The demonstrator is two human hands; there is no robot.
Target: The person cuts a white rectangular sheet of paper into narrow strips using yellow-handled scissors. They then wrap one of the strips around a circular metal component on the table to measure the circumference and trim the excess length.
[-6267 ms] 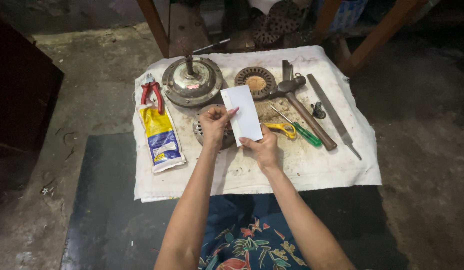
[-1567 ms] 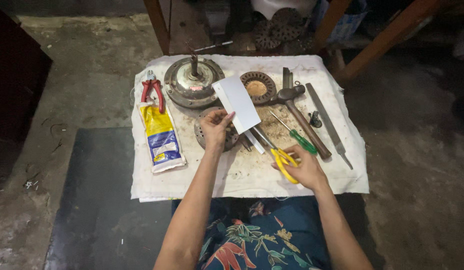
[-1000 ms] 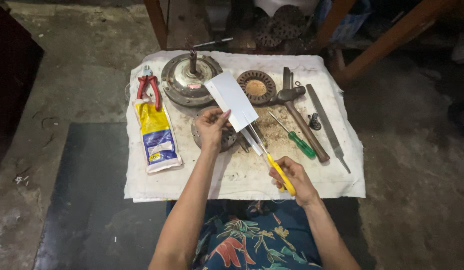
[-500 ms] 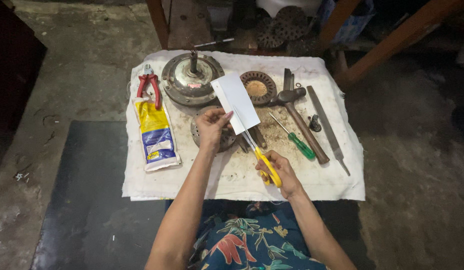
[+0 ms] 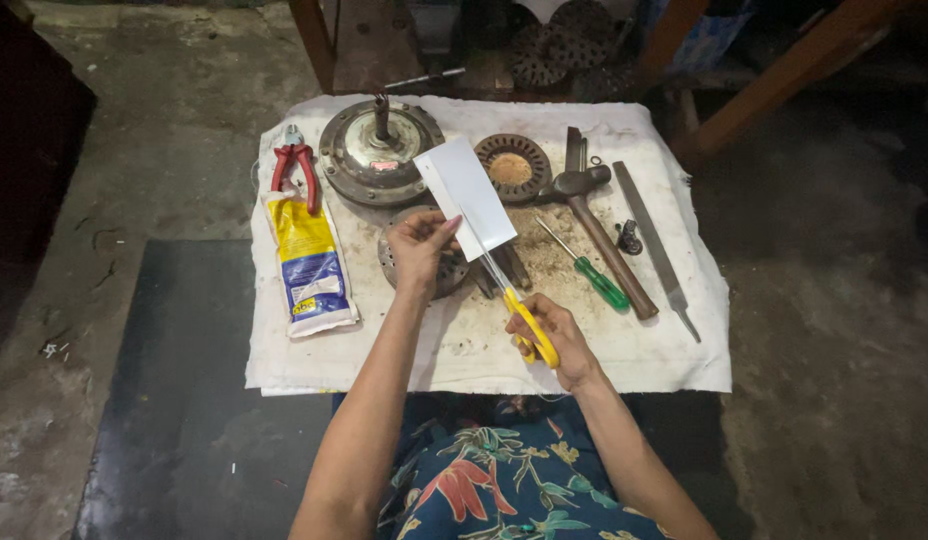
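Holding a white paper card [image 5: 466,196] up over the middle of the work cloth, left hand [image 5: 420,250] pinching its lower left edge in a clenched grip, right hand [image 5: 550,335] clasped through the yellow-handled scissors [image 5: 517,309], blades entering the card's lower edge. Looking light and thin, the card: stiff enough to stand from one pinch, likely to flex or crease, so best taken near the edge beside the cut line. Resting beneath, a stained white cloth [image 5: 624,350] spread over the floor, carrying a round metal motor housing [image 5: 381,153], a ringed stator [image 5: 512,166], a hammer [image 5: 599,235], a flat file [image 5: 654,245], a green-handled screwdriver [image 5: 596,281], red pliers [image 5: 293,172] and a yellow-and-blue pouch [image 5: 309,265]. Surrounding it, dim rough concrete floor [image 5: 164,150], a dark mat [image 5: 184,400] and wooden legs [image 5: 309,45] behind.
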